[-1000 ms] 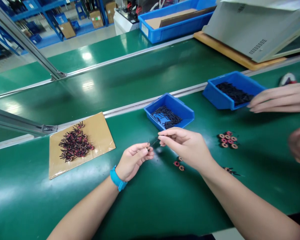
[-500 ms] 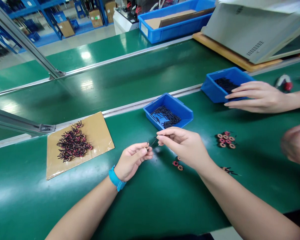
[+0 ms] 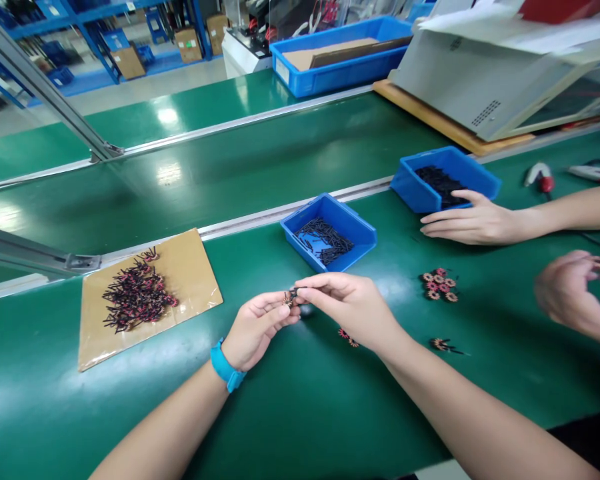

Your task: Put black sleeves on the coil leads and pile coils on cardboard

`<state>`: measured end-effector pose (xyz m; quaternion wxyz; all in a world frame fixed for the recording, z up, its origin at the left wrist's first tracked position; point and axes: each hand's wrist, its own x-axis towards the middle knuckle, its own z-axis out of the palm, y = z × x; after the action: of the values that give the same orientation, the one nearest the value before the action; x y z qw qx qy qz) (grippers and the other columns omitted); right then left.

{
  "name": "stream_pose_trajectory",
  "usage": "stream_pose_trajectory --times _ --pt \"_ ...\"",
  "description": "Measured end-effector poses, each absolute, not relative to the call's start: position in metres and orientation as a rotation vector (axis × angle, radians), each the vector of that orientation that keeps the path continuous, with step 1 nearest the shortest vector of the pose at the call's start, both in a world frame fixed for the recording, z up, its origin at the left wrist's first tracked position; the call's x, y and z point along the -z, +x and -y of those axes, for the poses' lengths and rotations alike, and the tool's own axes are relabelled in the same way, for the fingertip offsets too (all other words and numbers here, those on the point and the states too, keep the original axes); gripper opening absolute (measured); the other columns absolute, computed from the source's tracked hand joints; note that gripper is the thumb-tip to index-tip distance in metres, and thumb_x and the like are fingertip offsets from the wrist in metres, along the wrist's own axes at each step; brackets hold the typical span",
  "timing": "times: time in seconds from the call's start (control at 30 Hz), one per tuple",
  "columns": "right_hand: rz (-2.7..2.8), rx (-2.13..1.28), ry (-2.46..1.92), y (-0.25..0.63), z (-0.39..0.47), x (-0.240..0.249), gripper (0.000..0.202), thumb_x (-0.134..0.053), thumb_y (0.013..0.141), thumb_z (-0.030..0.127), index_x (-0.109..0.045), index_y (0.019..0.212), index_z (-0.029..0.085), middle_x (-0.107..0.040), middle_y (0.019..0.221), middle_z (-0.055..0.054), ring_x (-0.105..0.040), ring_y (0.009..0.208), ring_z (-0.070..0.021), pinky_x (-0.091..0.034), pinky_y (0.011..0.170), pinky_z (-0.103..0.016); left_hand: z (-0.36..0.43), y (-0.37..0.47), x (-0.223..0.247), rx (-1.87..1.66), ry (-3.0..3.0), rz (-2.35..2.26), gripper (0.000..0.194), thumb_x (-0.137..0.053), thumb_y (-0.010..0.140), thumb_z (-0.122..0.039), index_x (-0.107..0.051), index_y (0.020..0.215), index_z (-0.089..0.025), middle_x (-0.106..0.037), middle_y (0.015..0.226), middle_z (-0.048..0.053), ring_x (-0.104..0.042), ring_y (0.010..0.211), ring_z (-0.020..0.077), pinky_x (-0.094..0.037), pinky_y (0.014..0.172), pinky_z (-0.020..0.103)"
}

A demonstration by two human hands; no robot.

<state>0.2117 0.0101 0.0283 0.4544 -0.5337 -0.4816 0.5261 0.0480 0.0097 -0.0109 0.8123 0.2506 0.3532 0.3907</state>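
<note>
My left hand [image 3: 263,327], with a blue band at the wrist, pinches a small copper-coloured wound ring coil [image 3: 287,301] between thumb and fingers. My right hand [image 3: 355,308] is closed at the fingertips on a short thin black tube [image 3: 294,292], touching the coil's upper side. Fingers partly hide both pieces. Just behind my hands stands a blue bin [image 3: 365,241] of short black tubes [image 3: 330,241]. A few loose coils [image 3: 349,339] lie under my right hand, partly covered by it. To the left, many coils with black-sleeved leads [image 3: 137,297] are heaped on a brown cardboard sheet [image 3: 197,280].
A co-worker's hand [image 3: 475,220] rests at a second blue bin [image 3: 405,181]; their other hand [image 3: 570,297] is nearby. Coils [image 3: 439,285] and a leaded coil [image 3: 445,345] lie between us. Pliers [image 3: 540,179] lie at right. Metal posts [image 3: 45,80] rise at left.
My right fingertips have come in against the coil in my left hand, closing the small gap. The co-worker's hand has shifted toward the front of their bin. The view has tilted slightly.
</note>
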Motion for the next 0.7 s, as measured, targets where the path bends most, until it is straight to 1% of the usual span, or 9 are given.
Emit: stream_pose_trajectory --times 0.1,0.2,0.33,0.47,0.7 --pt "1.221 -1.229 -1.358 0.214 -0.011 -0.029 0.013 -0.068 0.07 0.03 -0.071 0.077 0.02 -0.074 0.075 -0.004 -0.07 0.07 -0.0171 -0.057 0.068 -0.03 -0.01 0.048 0.01 -0.828 0.503 -0.768 0.024 -0.076 0.066 -0.021 -0.071 0.089 -0.015 -0.072 0.089 0.006 -0.066 0.079 0.0145 -0.051 0.077 0.028" --pt "1.185 -1.188 -1.365 0.216 -0.012 -0.029 0.014 -0.068 0.071 0.029 -0.07 0.079 0.018 -0.073 0.075 -0.004 -0.069 0.07 -0.0162 -0.057 0.07 -0.029 -0.011 0.048 0.008 -0.819 0.459 -0.773 0.024 -0.078 0.064 -0.022 -0.071 0.086 -0.014 -0.072 0.084 0.005 -0.066 0.074 0.0135 -0.051 0.074 0.027" --pt "1.143 -1.205 -1.304 0.218 -0.014 -0.03 0.015 -0.068 0.071 0.029 -0.067 0.079 0.017 -0.071 0.069 -0.003 -0.067 0.064 -0.0142 -0.057 0.066 -0.028 -0.012 0.049 0.006 -0.817 0.43 -0.769 0.026 -0.078 0.063 -0.026 -0.072 0.085 -0.013 -0.071 0.073 0.004 -0.064 0.065 0.0109 -0.05 0.068 0.024" --pt "1.249 -1.143 -1.31 0.221 -0.014 -0.031 0.013 -0.065 0.073 0.028 -0.064 0.079 0.017 -0.069 0.068 -0.003 -0.065 0.061 -0.0135 -0.056 0.061 -0.027 -0.012 0.049 0.006 -0.827 0.417 -0.76 0.027 -0.078 0.063 -0.028 -0.072 0.083 -0.012 -0.069 0.069 0.004 -0.061 0.061 0.0098 -0.048 0.065 0.023" --pt "1.469 -1.045 -1.368 0.222 -0.013 -0.03 0.013 -0.058 0.075 0.026 -0.064 0.082 0.017 -0.069 0.073 -0.005 -0.064 0.064 -0.0144 -0.054 0.063 -0.029 -0.012 0.048 0.008 -0.83 0.425 -0.743 0.025 -0.075 0.067 -0.028 -0.071 0.085 -0.012 -0.068 0.067 0.003 -0.059 0.061 0.009 -0.046 0.065 0.023"
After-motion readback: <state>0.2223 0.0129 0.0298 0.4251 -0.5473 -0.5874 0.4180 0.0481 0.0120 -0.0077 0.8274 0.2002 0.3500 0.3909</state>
